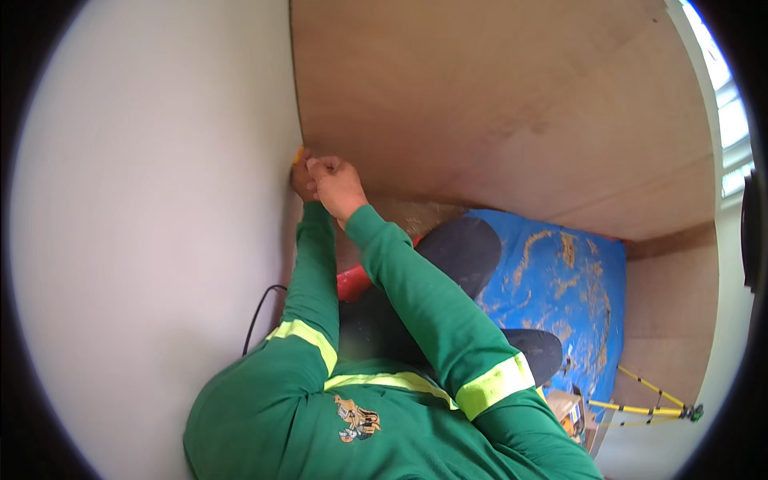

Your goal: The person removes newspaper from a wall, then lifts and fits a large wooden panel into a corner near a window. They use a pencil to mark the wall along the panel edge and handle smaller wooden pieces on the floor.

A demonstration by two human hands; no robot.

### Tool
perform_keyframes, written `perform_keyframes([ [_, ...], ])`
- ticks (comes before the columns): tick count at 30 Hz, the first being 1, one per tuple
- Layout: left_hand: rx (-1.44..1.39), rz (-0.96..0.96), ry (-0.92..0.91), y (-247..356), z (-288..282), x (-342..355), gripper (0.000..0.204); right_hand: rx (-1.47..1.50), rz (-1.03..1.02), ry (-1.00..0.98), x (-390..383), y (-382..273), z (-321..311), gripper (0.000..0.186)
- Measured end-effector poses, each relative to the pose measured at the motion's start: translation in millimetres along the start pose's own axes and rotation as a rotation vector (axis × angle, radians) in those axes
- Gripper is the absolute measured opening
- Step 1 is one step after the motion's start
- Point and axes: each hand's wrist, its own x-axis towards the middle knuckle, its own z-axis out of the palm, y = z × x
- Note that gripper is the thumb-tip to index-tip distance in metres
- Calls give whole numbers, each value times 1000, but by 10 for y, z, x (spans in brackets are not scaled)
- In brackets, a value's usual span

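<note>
Both my hands are together at the corner where the white wall [160, 200] meets the brown wood panel [496, 88]. My left hand [302, 182] is partly hidden behind the right one and close to the wall. A small yellow-orange thing [299, 154] shows at its fingertips; its kind is too small to tell. My right hand [340, 189] is closed, its thumb and fingers drawn together beside the left fingers. Whatever it pinches, if anything, is hidden.
A blue sheet [552, 280] strewn with shavings or dust covers the floor at right. Something red [353, 283] lies beneath my forearms, and a black cable [260, 312] curves along the wall. Yellow tripod-like poles [656, 411] and an open box [566, 408] are at lower right.
</note>
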Motion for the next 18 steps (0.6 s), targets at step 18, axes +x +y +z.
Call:
perform_keyframes([
  [18,-439,94,-260,-782,-308,261,37,-305,-34,116,1642,938,287,33],
])
